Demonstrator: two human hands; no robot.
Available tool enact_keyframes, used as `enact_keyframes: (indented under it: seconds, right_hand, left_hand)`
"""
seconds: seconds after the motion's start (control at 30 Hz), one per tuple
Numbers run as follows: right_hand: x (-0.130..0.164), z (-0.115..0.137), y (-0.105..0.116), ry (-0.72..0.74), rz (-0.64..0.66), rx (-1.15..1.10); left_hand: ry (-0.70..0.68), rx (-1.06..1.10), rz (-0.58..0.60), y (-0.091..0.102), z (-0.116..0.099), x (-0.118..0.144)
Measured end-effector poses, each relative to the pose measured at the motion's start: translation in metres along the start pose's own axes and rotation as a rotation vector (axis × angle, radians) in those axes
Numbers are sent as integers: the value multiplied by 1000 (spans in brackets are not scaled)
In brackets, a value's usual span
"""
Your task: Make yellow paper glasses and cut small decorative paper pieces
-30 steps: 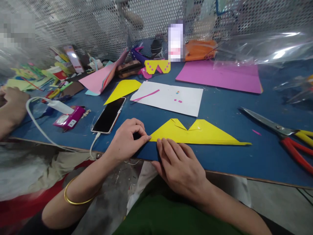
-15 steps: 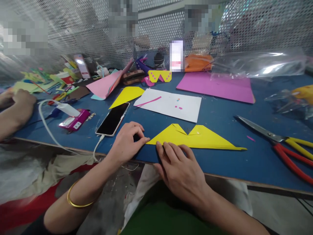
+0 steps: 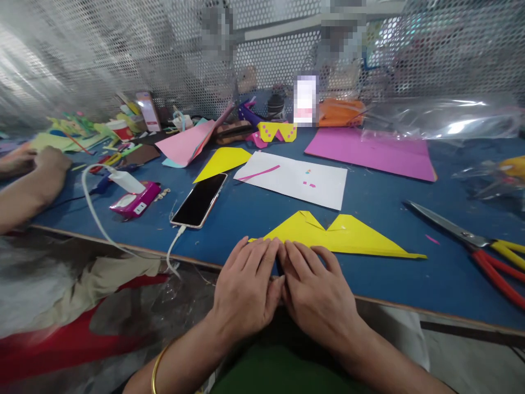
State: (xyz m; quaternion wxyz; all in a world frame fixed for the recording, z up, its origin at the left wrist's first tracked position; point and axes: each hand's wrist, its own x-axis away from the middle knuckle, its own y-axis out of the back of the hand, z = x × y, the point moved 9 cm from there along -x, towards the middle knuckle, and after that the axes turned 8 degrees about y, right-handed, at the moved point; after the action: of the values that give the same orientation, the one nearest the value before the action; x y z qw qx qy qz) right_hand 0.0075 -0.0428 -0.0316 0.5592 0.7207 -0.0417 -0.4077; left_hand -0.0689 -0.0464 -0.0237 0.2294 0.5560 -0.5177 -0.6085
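- Your left hand [image 3: 246, 287] lies flat, palm down, fingers stretched onto the left tip of the folded yellow paper [image 3: 340, 236]; its grip is open and closes on nothing.
- Your right hand [image 3: 318, 293] lies flat just beside it, the two touching at the thumbs, fingertips pressing the paper's near edge; that grip is open too.
- The yellow paper sits on the blue counter [image 3: 369, 273] near its front edge, a wide low shape with two folded peaks and a long point running right.
- Behind it lie a white sheet [image 3: 293, 178] with small pink scraps and a phone [image 3: 199, 200], screen dark, on a white cable [image 3: 96, 216].
- Scissors [image 3: 479, 246] with red and yellow handles lie well off to the right.
- A pink sheet [image 3: 369, 153] lies farther back.
- Another person's hand [image 3: 45, 164] rests at the far left.
- A small pink box [image 3: 135, 200] carries a label too small to read; no other writing is legible.
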Motion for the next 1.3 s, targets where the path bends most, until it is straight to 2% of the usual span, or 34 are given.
enact_keyframes:
  seconds: [0.13, 0.37, 0.6, 0.7, 0.8, 1.0, 1.1, 1.2, 1.3]
  right_hand:
    - [8, -5, 8, -33, -16, 25]
    - [37, -38, 37, -181, -51, 94]
    - [41, -40, 38, -197, -78, 103]
    - [41, -39, 40, -210, -88, 108]
    - [40, -40, 40, -213, -75, 95]
    - [41, -41, 39, -218, -68, 85]
    - [42, -41, 37, -208, -71, 91]
    - [42, -39, 35, -185, -66, 96]
    - [42, -39, 33, -172, -56, 99]
  left_hand:
    - [20, -15, -33, -2, 2, 1]
    - [-1, -93, -95, -3, -4, 4]
    - [-45, -322, -41, -6, -26, -3]
    - [-84, -336, -42, -7, -30, -5]
    - [-122, -297, -49, -3, -23, -5]
    - [-116, -305, -22, 10, 5, -1]
    - [-89, -299, -15, 11, 8, 3]
    - [-77, -285, -61, 7, -2, 4]
    - [-193, -202, -30, -8, -28, 0]
